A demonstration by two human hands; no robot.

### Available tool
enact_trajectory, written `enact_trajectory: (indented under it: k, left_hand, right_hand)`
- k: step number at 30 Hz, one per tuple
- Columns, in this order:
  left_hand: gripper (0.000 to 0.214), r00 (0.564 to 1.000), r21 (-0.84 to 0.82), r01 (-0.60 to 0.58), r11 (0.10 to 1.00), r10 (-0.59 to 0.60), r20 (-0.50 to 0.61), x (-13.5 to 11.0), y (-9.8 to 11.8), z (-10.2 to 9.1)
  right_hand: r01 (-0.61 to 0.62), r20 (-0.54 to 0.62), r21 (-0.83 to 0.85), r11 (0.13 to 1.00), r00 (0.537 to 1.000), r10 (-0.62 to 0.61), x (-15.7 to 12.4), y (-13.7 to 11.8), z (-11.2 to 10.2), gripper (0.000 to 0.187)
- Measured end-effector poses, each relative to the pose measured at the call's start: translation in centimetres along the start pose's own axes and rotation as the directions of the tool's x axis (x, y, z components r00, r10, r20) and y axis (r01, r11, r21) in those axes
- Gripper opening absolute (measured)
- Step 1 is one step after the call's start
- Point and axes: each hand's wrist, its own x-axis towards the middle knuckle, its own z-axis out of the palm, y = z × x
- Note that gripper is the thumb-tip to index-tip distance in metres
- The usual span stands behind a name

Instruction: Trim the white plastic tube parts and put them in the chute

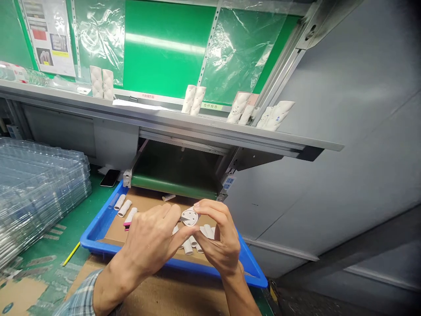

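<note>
My right hand (219, 235) is closed around a short white tube (190, 217), pinching it between thumb and fingers. Its round end, with several small holes, faces me. My left hand (149, 232) is also closed, and the thin grey tip of a pointed tool (184, 218) shows at its fingertips, against the tube's end. A pink and black piece (126, 225) sticks out behind that hand; whether it belongs to the tool I cannot tell. Below both hands, several white tubes (188, 248) lie in a blue tray (108, 249), partly hidden by my fingers.
More white tubes (124, 208) lie at the tray's left. Behind it is a green conveyor belt (174, 175). Stacked clear plastic trays (39, 188), a phone (109, 178) and a yellow stick (71, 253) are on the left. Patterned white tubes (193, 100) stand on the shelf (158, 115) above.
</note>
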Motion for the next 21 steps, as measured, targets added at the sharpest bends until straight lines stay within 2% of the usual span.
enact_trajectory:
  k: [7, 10, 13, 16, 21]
  left_hand:
    - [0.060, 0.999, -0.028, 0.035, 0.999, -0.035, 0.014, -0.1, 0.1, 0.3]
    - [0.059, 0.999, -0.051, 0.016, 0.999, -0.015, 0.029, -0.1, 0.2, 0.2]
    - [0.053, 0.999, -0.080, -0.009, 0.997, 0.005, -0.050, -0.1, 0.1, 0.2]
    - [0.038, 0.993, -0.195, -0.042, 0.980, 0.019, -0.119, 0.0, -0.4, 0.3]
    - [0.028, 0.992, -0.343, -0.085, 0.936, 0.047, -0.119, -0.1, -1.3, 0.3]
  right_hand:
    - [0.013, -0.069, -0.070, 0.997, 0.997, -0.018, 0.1, -0.4, 0.6, 0.033]
    - [0.017, -0.085, -0.071, 0.997, 0.996, -0.023, 0.1, -0.5, 0.8, 0.032]
    - [-0.035, -0.102, -0.043, 0.998, 0.994, 0.031, -0.2, -0.5, 1.1, 0.031]
    - [-0.079, -0.114, 0.015, 0.997, 0.990, 0.081, -0.4, -0.6, 1.3, 0.033]
    - [-0.115, 0.040, 0.083, 0.990, 0.993, 0.112, 0.4, -1.1, 0.8, 0.042]
